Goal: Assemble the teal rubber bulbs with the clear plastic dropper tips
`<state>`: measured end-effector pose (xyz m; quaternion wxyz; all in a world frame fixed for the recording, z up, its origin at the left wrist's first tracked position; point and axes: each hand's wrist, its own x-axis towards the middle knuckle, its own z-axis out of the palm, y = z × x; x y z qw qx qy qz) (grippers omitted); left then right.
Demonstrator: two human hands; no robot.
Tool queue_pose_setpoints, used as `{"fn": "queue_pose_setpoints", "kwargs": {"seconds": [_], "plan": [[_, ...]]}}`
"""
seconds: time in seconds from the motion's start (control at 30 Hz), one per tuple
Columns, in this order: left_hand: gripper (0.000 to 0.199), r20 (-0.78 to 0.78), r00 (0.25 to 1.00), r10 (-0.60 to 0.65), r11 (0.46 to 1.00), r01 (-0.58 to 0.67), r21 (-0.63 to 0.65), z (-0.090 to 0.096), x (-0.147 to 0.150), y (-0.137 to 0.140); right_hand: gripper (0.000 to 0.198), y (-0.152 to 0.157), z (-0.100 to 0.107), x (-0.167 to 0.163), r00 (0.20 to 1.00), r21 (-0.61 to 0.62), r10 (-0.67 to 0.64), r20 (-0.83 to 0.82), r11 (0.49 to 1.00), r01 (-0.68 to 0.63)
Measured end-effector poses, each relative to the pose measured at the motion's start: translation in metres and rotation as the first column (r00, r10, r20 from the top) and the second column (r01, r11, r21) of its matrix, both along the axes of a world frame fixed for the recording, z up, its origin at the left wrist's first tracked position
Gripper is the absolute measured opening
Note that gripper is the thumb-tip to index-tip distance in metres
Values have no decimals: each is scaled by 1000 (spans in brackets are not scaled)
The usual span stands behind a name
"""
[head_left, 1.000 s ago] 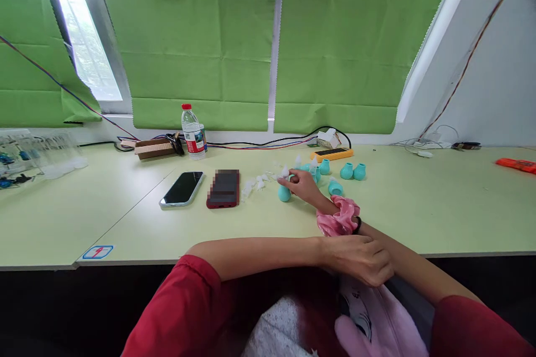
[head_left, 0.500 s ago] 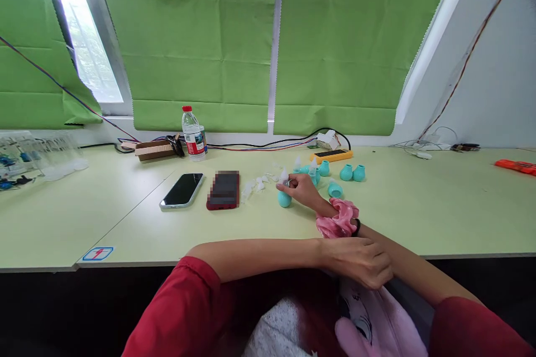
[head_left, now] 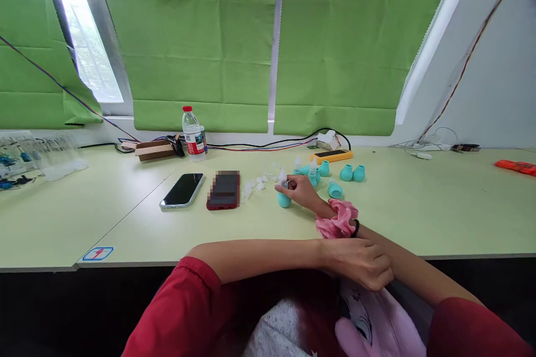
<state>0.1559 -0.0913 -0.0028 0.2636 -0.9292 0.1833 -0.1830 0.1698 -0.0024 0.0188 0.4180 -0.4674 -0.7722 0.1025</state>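
Pinching a teal bulb [head_left: 283, 200] mid-frame near its white tip [head_left: 282, 176] with the right hand [head_left: 304, 191], probably for steadiness; curling the left hand [head_left: 365, 262] into a fist below.

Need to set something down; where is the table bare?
Bare: right of the teal pieces, towards the red-orange object; also left of the silver-edged phone, between the plastic packaging and arrow sticker. Crowded: around the right hand, with teal and white pieces.

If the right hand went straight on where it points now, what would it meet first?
Past the teal piece it holds, the right hand would probably meet the small white pieces first; depth is unclear.
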Motion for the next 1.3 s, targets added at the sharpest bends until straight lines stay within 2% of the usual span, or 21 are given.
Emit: {"fn": "queue_pose_setpoints", "kwargs": {"seconds": [0.33,0.53,0.67,0.8,0.9,0.97,1.07,1.17,1.23,1.3], "plan": [[27,59,998,-4,1000,6,-22,1,-2,-3,37,-4,3,-1,999,-3,38,-7,999,-38],[29,52,998,-28,1000,28,-12,-3,-1,-2,40,-14,18,2,992,50,121,31,991,-122],[30,114,992,-56,997,50,54,5,-12,0,39,-18,37,32,997,27,61,-57,998,-59],[25,119,992,-28,990,11,138,24,-39,12,43,-18,51,89,984,52,-121,-130,990,129],[23,184,966,184,974,-205,102,30,-54,36,44,-10,50,133,945,60,-315,-93,945,321],[23,203,903,378,919,-392,36,29,-57,56,44,-1,42,154,907,69,-421,2,905,420],[20,147,800,582,812,-582,-44,23,-60,82,41,11,26,170,825,84,-538,171,842,532],[21,68,750,658,753,-654,-78,18,-70,93,37,18,15,172,746,56,-613,261,781,622],[21,54,721,690,723,-684,-98,16,-80,94,34,21,12,171,720,36,-648,248,749,662],[19,44,671,740,670,-731,-128,18,-91,96,33,23,11,171,701,31,-683,205,721,693]]}}
